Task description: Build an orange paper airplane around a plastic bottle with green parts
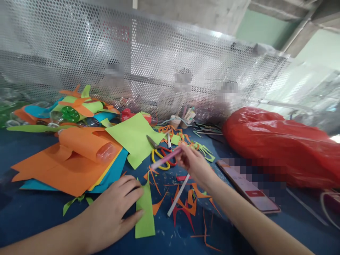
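Note:
My right hand (192,161) is closed around one end of a slim pink pen (166,158), blurred by motion, which points left above the scissors. Those scissors (160,152), with yellow and red handles, lie with blades over a large green sheet (136,132). Lower down, my left hand (119,203) has its fingers and thumb on the left edge of a narrow green paper strip (145,212), holding it against the blue table. A white stick (178,195) lies between my hands among orange and red scraps (186,203).
Orange and blue sheets (55,166) carry an orange-wrapped bottle (86,145) at left. Behind stand paper-covered bottle models (77,106) and cups of pens (187,118). To the right are a phone (247,187) and a red plastic bag (281,145). A perforated metal screen (159,49) borders the table.

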The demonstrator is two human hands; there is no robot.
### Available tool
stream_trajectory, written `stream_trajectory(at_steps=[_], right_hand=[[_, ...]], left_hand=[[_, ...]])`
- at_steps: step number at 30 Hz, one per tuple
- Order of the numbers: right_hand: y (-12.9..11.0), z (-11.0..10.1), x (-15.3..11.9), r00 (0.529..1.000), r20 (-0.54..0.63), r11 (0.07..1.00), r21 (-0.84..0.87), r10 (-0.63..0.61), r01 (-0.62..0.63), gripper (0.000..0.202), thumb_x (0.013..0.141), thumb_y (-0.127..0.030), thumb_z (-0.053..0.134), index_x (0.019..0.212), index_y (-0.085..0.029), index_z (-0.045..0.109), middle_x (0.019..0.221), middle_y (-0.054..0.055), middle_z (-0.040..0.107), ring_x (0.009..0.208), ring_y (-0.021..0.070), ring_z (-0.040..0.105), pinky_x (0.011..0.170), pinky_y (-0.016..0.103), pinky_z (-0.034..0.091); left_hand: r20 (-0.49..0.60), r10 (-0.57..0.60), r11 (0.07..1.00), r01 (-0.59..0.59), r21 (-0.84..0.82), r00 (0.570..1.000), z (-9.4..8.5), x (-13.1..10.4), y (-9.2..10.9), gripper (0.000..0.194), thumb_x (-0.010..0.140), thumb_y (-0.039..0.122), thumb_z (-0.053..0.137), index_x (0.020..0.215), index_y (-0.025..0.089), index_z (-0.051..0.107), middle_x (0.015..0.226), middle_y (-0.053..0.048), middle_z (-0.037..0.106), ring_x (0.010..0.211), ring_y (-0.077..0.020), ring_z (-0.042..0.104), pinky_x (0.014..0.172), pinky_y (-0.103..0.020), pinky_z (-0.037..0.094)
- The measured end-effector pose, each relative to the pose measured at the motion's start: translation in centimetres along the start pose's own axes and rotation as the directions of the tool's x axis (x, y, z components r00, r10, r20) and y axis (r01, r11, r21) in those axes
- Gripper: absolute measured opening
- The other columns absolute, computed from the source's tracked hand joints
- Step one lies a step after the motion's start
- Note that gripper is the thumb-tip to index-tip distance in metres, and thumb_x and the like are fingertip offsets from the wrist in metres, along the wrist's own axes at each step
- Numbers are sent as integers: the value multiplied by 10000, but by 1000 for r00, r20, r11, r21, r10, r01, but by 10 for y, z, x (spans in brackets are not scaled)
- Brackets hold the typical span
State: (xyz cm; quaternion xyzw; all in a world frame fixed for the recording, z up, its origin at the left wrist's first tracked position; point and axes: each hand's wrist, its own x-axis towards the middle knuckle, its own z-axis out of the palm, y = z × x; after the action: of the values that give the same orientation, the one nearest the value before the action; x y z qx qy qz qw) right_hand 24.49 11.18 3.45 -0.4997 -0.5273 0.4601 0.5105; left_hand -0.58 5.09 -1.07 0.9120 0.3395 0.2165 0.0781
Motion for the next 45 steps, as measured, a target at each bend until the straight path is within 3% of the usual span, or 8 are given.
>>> stream_trajectory(at_steps=[2, 6, 11, 16, 24, 35, 41, 45], right_hand=[[2, 15, -12, 987, 133, 996, -9, 93, -93, 375, 774, -542, 575, 682, -180, 549, 546, -35, 543, 441, 75, 455, 436, 200, 364], [4, 35, -31, 946, 301, 992, -81, 118, -98, 389, 802, -538, 554, 669, -172, 565, 541, -22, 586, 447, 73, 498, 465, 199, 412], [2, 45, -45, 936, 346, 996, 23, 71, -84, 379, 807, -536, 567, 744, -162, 549, 576, -19, 607, 473, 67, 532, 479, 187, 441], [7, 52, -56, 871, 461, 974, 58, 169, -219, 415, 718, -498, 696, 834, -201, 432, 513, -74, 594, 411, 50, 507, 432, 153, 421], [14, 58, -62, 839, 517, 946, 152, 169, -285, 410, 740, -498, 678, 814, -199, 408, 497, -83, 589, 406, 36, 490, 435, 137, 404], [17, 54, -61, 832, 551, 951, 216, 68, -221, 362, 772, -432, 678, 799, -199, 402, 501, -95, 560, 429, 40, 476, 464, 163, 384], [12, 52, -60, 856, 516, 977, 163, 35, -138, 372, 688, -371, 768, 739, -184, 451, 514, -118, 442, 430, 20, 366, 406, 154, 263], [13, 52, -60, 819, 570, 977, 129, 68, -171, 376, 709, -419, 739, 753, -184, 449, 522, -104, 472, 444, 35, 424, 437, 167, 306]], left_hand=[[-58, -42, 998, 40, -41, 997, 0, 0, 1, 293, 881, 362, 509, 1135, 217, 508, 1113, -86, 612, 1104, -267, 536, 964, -468, 447], [-79, -115, 985, 104, -136, 990, -2, 1, 4, 304, 884, 412, 492, 1124, 226, 496, 1065, -65, 628, 1050, -240, 575, 975, -453, 437], [-15, -211, 957, 203, -206, 977, -2, 5, 5, 247, 947, 367, 367, 1027, 232, 558, 987, -25, 673, 929, -188, 642, 858, -325, 519], [-68, -144, 980, 133, -150, 987, 7, 1, 3, 319, 955, 308, 296, 1167, 223, 518, 1190, -72, 625, 1135, -244, 564, 928, -372, 479], [58, -62, 918, 80, -389, 996, -5, 10, 15, 320, 971, 259, 250, 900, 239, 561, 918, -8, 673, 868, -152, 630, 809, -250, 491], [160, -126, 850, 189, -492, 979, -14, 11, 13, 261, 957, 338, 325, 977, 275, 577, 982, 19, 697, 878, -150, 641, 768, -213, 487], [281, -196, 831, 311, -460, 940, -25, 16, 19, 328, 943, 412, 322, 1011, 239, 592, 935, -16, 691, 858, -182, 637, 723, -247, 499], [294, -175, 812, 307, -496, 940, -24, 17, 21, 349, 943, 401, 296, 1039, 258, 599, 1047, -19, 685, 950, -183, 628, 809, -257, 484]])
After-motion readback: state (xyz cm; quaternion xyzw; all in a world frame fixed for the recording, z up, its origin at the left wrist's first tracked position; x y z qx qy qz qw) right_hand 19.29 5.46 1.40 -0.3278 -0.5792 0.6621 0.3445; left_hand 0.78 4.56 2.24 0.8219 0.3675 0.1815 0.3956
